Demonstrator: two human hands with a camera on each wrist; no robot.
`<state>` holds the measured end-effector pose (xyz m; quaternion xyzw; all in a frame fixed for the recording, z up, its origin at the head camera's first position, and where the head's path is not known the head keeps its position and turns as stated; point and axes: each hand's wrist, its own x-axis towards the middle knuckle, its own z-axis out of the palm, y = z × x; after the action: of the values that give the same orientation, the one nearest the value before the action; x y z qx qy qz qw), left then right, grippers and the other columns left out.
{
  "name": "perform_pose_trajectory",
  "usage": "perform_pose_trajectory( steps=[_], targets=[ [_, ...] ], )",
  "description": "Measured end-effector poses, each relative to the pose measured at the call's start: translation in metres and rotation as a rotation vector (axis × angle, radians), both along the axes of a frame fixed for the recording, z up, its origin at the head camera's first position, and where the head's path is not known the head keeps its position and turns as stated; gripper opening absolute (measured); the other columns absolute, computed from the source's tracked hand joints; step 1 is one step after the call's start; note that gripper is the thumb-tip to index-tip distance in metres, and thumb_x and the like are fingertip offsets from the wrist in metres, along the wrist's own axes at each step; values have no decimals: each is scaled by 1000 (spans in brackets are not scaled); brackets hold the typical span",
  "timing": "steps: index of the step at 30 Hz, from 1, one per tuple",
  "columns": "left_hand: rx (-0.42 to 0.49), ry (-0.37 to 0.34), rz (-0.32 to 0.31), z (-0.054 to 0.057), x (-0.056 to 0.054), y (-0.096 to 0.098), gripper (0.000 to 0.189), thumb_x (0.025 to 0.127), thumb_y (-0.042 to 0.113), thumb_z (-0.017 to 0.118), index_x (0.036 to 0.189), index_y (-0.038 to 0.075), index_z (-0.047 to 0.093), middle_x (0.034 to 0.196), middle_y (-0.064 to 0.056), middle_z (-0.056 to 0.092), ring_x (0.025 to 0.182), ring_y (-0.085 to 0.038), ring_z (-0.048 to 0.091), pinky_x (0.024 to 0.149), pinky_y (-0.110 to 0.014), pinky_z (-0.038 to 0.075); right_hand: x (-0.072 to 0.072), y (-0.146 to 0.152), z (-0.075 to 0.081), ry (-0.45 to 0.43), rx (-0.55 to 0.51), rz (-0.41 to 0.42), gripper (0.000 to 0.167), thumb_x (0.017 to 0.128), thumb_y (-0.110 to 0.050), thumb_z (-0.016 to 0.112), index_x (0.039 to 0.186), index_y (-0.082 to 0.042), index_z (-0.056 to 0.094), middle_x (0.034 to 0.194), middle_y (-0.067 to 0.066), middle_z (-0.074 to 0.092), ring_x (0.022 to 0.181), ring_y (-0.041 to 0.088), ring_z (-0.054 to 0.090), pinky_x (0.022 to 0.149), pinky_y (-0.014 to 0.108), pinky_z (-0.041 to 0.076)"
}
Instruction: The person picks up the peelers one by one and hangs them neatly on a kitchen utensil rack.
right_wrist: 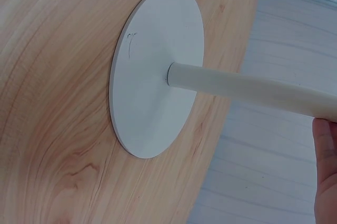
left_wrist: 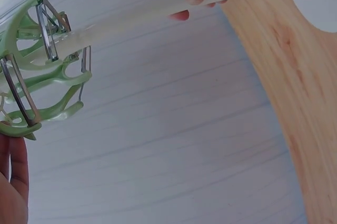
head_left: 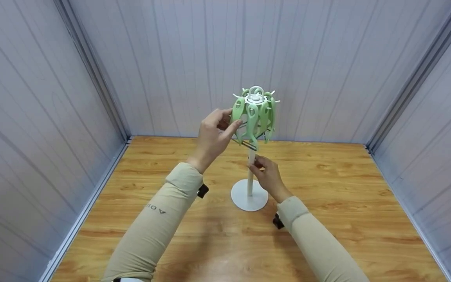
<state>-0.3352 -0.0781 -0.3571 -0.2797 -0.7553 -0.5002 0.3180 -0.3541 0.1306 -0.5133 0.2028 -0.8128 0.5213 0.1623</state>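
Observation:
A white stand [head_left: 250, 182] rises from a round base [right_wrist: 147, 103], with prongs spreading from its top ring. Several green Y-shaped peelers [head_left: 252, 117] hang around the top, their metal blades at the lower ends. My left hand [head_left: 213, 133] holds the leftmost peeler [head_left: 237, 113] between thumb and fingers; its fingers meet the green frame in the left wrist view. Lower down, my right hand [head_left: 269, 174] grips the pole [left_wrist: 142, 11] from the right side, thumb in front. Part of that hand shows at the edge of the right wrist view, against the pole.
The base stands on a wood-grain table [head_left: 163, 172]. Pale panelled walls [head_left: 170, 58] close in the table at the back and on both sides, with metal strips along the corners.

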Motion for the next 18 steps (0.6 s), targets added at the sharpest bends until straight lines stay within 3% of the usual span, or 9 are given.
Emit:
perform_pose_trajectory(
  steps=[10,18],
  targets=[
    [49,-39,-44,-3,1,8,27,100,15,81,118,-3,74,90,-14,71,71,-9,61,67,-20,52,1,0,0,-12,5,10,29,103,-5,74,130,5,75,95,15,76,88,27,73,76,40,66],
    [74,-58,-86,-4,2,12,31,93,11,88,114,-5,73,88,-16,73,72,-8,61,67,-18,53,0,-2,-1,-12,-52,26,18,102,-6,74,119,0,79,96,16,77,87,27,73,75,39,65]
  ],
)
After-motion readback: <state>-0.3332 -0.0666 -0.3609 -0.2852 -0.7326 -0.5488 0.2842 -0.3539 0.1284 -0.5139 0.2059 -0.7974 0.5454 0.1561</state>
